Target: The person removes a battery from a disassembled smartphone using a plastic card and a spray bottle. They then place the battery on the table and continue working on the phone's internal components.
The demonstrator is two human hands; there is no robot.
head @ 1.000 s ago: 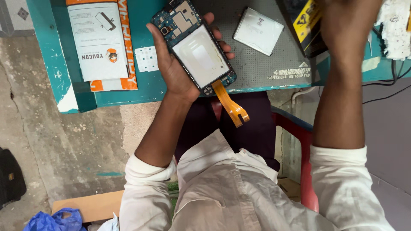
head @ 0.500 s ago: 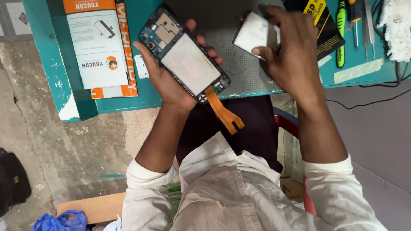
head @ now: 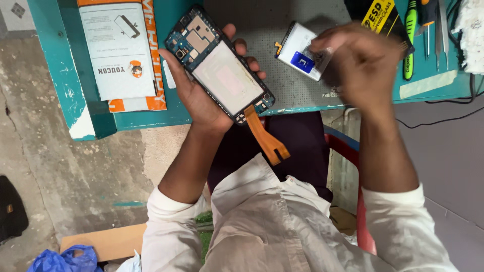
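Observation:
My left hand [head: 204, 98] holds an opened phone [head: 219, 65] with its back off, circuit boards showing at both ends and an empty pale battery bay in the middle. An orange flex ribbon [head: 267, 138] hangs from its lower end. My right hand [head: 360, 63], blurred, grips a flat white battery [head: 301, 50] with a blue label by its right edge, just above the grey work mat [head: 297, 95]. The battery is to the right of the phone, apart from it.
A white and orange box [head: 121, 50] lies on the teal table [head: 75, 65] at left. A green-handled screwdriver [head: 411, 38], tweezers [head: 442, 30] and a yellow-and-black packet [head: 378, 15] lie at upper right. A red chair [head: 348, 146] is under me; concrete floor lies to the left.
My right hand came down from the table's far edge, took hold of the white battery and lifted it, turning its blue label up. The phone in my left hand shifted slightly left.

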